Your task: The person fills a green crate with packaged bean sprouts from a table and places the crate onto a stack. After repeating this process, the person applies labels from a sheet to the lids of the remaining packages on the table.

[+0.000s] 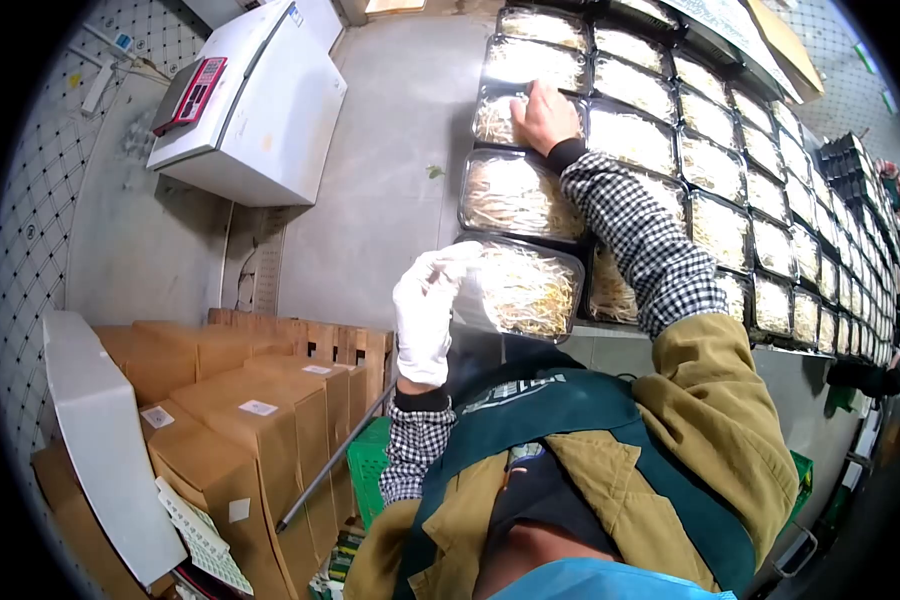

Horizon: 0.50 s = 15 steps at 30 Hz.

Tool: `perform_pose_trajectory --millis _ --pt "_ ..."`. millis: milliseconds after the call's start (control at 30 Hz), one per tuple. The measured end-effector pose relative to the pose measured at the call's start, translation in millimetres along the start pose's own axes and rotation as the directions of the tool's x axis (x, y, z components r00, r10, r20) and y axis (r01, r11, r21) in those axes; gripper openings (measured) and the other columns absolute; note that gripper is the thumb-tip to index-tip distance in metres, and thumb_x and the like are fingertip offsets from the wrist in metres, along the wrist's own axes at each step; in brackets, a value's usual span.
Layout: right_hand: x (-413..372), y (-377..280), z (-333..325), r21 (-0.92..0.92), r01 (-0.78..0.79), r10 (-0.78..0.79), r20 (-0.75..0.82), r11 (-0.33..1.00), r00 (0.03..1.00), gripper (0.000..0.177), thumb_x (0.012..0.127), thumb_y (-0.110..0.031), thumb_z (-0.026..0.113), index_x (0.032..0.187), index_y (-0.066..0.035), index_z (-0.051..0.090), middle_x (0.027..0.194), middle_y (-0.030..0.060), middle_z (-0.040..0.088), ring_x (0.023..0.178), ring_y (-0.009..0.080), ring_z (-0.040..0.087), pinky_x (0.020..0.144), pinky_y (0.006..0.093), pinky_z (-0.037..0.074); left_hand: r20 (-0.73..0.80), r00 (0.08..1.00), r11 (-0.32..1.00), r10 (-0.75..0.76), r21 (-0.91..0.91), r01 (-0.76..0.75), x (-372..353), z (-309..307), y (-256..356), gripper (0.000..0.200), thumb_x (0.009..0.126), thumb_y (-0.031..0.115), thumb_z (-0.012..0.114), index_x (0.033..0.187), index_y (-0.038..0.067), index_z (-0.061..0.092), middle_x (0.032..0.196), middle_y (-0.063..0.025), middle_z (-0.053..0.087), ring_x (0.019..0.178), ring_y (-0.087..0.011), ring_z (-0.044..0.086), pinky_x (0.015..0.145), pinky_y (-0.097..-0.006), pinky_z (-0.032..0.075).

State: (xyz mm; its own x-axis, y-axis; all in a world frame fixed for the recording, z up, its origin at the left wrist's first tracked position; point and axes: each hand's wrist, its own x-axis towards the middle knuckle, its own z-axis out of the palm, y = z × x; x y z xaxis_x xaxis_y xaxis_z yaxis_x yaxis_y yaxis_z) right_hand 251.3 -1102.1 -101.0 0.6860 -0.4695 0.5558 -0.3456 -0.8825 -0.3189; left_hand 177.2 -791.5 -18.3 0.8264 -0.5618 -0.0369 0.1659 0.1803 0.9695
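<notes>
Left hand: we see the gloved left hand [425, 312] wrapped around the left end of the held tray [525, 290], thumb and fingers closed on its rim, with the weight taken on that one end.
Held tray: a black tray of pale sprouts under a glossy clear top, at the near edge of the packed area, close in front of our chest. It looks slightly tilted. We cannot tell whether its far end rests on anything.
Right hand: the bare right hand [543, 117] is stretched out with its palm down and fingers together, lying flat on the far tray [495, 120]. It presses or steadies the tray and grips nothing.
Layout: the rows of trays [715, 225] run away to the right, edge to edge. The far tray sits in the leftmost column, and another tray [515, 195] lies between it and the held one.
Surroundings: there are cardboard boxes [240, 420] low on the left, a white machine [250, 100] with a red panel beyond them, and a green crate [370, 465] by our left elbow.
Step (judgement): we take this as one tray being handled at the near end of the left column while the other hand steadies that column. The frame does not show whether the tray is being added or taken off.
Next move calls for (judgement): the held tray must be levelled so the sprouts do not slide, its long edge squared to the neighbouring tray, and the right sleeve kept off the tray tops.
</notes>
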Motion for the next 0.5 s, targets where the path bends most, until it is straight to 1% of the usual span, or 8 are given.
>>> perform_pose_trajectory --millis 100,133,167,200,267,367,400,500 --pt "-17.2 0.1 -12.9 0.238 0.076 -0.079 0.001 0.968 0.997 0.019 0.082 -0.020 0.055 0.092 -0.003 0.053 0.087 0.0193 0.058 0.070 0.0309 0.059 0.061 0.0389 0.049 -0.128 0.991 0.992 0.029 -0.114 -0.044 3.4 8.3 -13.0 0.023 0.090 0.019 0.057 0.097 -0.002 0.060 0.088 -0.0066 0.062 0.081 -0.0112 0.058 0.072 -0.0240 0.048" --pt "-21.4 -29.9 -50.9 0.304 -0.148 0.030 0.361 0.941 0.932 0.025 0.086 -0.028 0.054 0.093 -0.004 0.060 0.082 0.0154 0.061 0.069 0.0235 0.059 0.063 0.0334 0.048 -0.155 0.986 0.985 0.066 -0.148 -0.090 6.3 15.2 -14.1 0.020 0.090 0.020 0.056 0.093 0.000 0.060 0.085 -0.0054 0.062 0.077 -0.0103 0.057 0.068 -0.0239 0.048" --pt "-33.9 -51.5 -79.5 0.533 -0.532 -0.038 0.729 0.658 0.684 0.037 0.087 -0.041 0.055 0.095 -0.007 0.065 0.078 0.0082 0.064 0.066 0.0148 0.057 0.064 0.0280 0.047 -0.200 0.979 0.990 0.030 -0.126 -0.056 9.1 17.8 -18.3 0.020 0.090 0.019 0.056 0.092 0.000 0.061 0.083 -0.0041 0.062 0.075 -0.0094 0.056 0.066 -0.0233 0.048" --pt "-46.2 -69.9 -111.6 0.618 -0.548 -0.235 0.756 0.564 0.611 0.045 0.087 -0.050 0.053 0.094 -0.008 0.068 0.076 0.0020 0.065 0.063 0.0108 0.056 0.064 0.0245 0.046 -0.243 0.970 0.994 -0.006 -0.103 -0.019 13.3 19.1 -26.1 0.019 0.090 0.019 0.056 0.091 0.000 0.061 0.080 -0.0029 0.061 0.073 -0.0085 0.055 0.064 -0.0227 0.047" --pt "-68.1 -90.1 -149.4 0.622 -0.583 -0.388 0.782 0.523 0.487 0.020 0.087 -0.024 0.062 0.093 -0.005 0.065 0.085 0.0010 0.064 0.077 0.0054 0.055 0.071 0.0217 0.045 -0.281 0.947 0.987 0.153 -0.006 -0.161 26.2 24.9 -39.2 0.016 0.090 0.015 0.057 0.086 0.001 0.061 0.072 0.0017 0.057 0.065 -0.0058 0.051 0.058 -0.0206 0.042" --pt "-48.2 -67.6 -143.3 0.739 -0.443 -0.321 0.639 0.508 0.699 0.017 0.084 -0.019 0.064 0.088 -0.002 0.067 0.081 0.0019 0.066 0.075 0.0067 0.058 0.071 0.0217 0.047 -0.177 0.983 0.998 0.057 -0.012 -0.060 27.5 37.2 -27.4 0.013 0.089 0.011 0.057 0.085 0.000 0.061 0.072 0.0029 0.056 0.065 -0.0050 0.048 0.056 -0.0194 0.039" --pt "-40.3 -36.9 -97.1 0.895 -0.383 -0.368 0.444 0.229 0.817 0.021 0.086 -0.021 0.062 0.090 -0.001 0.067 0.081 0.0040 0.067 0.074 0.0073 0.059 0.069 0.0223 0.048 -0.151 0.988 0.999 0.012 -0.030 -0.017 26.9 41.4 -20.8 0.012 0.088 0.010 0.057 0.090 -0.001 0.061 0.076 0.0011 0.057 0.068 -0.0058 0.050 0.059 -0.0198 0.041" --pt "52.9 17.1 -60.1 0.569 -0.194 -0.055 0.391 0.799 0.919 0.029 0.087 -0.031 0.057 0.092 -0.004 0.067 0.077 0.0081 0.067 0.066 0.0119 0.060 0.060 0.0286 0.047 -0.086 0.989 0.991 -0.121 -0.070 0.116 20.5 52.1 -1.0 0.021 0.087 0.008 0.057 0.106 -0.002 0.060 0.090 -0.0043 0.062 0.079 -0.0083 0.056 0.070 -0.0210 0.047"
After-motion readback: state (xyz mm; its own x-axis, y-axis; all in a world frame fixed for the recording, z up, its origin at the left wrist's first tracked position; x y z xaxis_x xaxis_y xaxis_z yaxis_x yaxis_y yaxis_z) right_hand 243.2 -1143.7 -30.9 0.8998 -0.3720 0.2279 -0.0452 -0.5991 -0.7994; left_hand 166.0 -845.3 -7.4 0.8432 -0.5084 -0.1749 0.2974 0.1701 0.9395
